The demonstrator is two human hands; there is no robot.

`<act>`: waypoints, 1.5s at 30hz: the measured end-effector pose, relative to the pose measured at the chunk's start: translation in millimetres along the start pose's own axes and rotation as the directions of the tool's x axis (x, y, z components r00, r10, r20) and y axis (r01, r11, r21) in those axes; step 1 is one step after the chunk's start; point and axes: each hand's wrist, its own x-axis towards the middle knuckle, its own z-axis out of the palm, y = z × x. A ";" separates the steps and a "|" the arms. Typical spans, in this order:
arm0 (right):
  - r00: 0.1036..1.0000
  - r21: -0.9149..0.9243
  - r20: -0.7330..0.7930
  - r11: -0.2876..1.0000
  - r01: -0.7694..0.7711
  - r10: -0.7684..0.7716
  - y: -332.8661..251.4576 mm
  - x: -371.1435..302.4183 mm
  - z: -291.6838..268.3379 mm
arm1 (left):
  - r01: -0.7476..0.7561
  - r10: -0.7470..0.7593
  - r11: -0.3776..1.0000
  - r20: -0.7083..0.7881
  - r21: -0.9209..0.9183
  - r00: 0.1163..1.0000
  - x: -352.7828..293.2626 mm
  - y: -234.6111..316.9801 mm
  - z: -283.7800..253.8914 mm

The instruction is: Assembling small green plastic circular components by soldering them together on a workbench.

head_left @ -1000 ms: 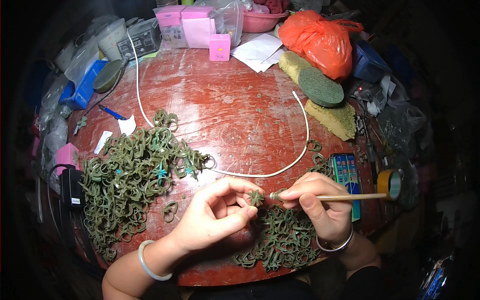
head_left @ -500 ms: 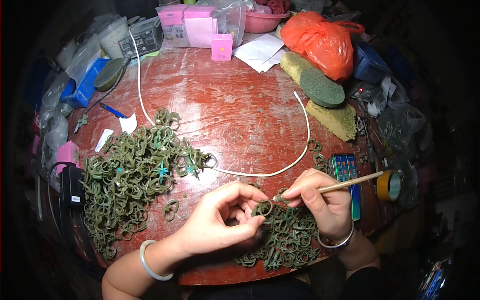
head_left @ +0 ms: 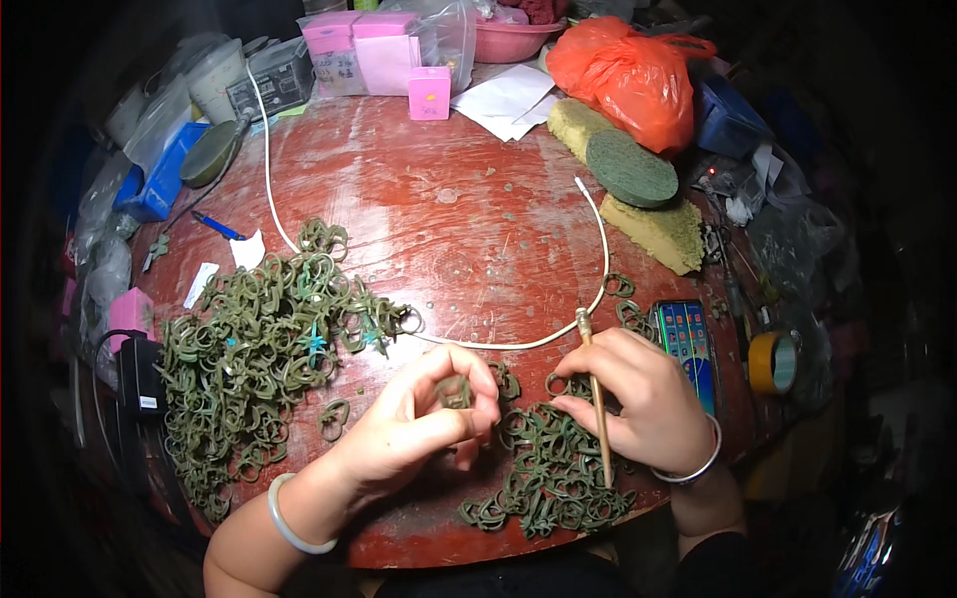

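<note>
While the left hand [head_left: 424,424] pinches one small green ring [head_left: 455,391] between thumb and fingertips, lifted just above the round red table [head_left: 449,214], the right hand [head_left: 643,399] closes around a thin wooden stick [head_left: 596,404], its metal tip pointing away from the body. The ring sits right at the fingertips, tilted up toward the eyes, likely so it can be looked over. The stick lies along the palm like a pen, clear of the ring and a short way to its right. Below both hands spreads the near pile of green rings [head_left: 548,478]; the bigger heap [head_left: 254,349] lies off to the left, well apart, as if sorted. A white cable [head_left: 598,249] curves across the table behind.
</note>
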 end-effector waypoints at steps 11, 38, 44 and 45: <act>0.992 0.000 -0.119 0.999 -0.048 0.048 -4.5 -0.6 -5.7 | 0.131 -0.115 0.978 -0.104 0.162 0.988 -0.6 4.3 4.5; 0.988 0.724 -0.097 0.690 -0.014 0.121 -4.1 -1.5 18.7 | 0.085 -0.111 0.957 0.079 0.279 0.991 0.3 5.9 6.4; 0.973 0.606 -0.201 0.795 0.029 0.117 -15.0 -5.0 7.1 | 0.070 -0.054 0.981 -0.090 0.182 0.995 0.9 6.7 10.3; 0.956 0.373 -0.283 0.909 0.186 -0.079 -8.4 1.3 5.1 | 0.070 -0.052 0.983 -0.105 0.170 0.993 0.7 6.7 10.5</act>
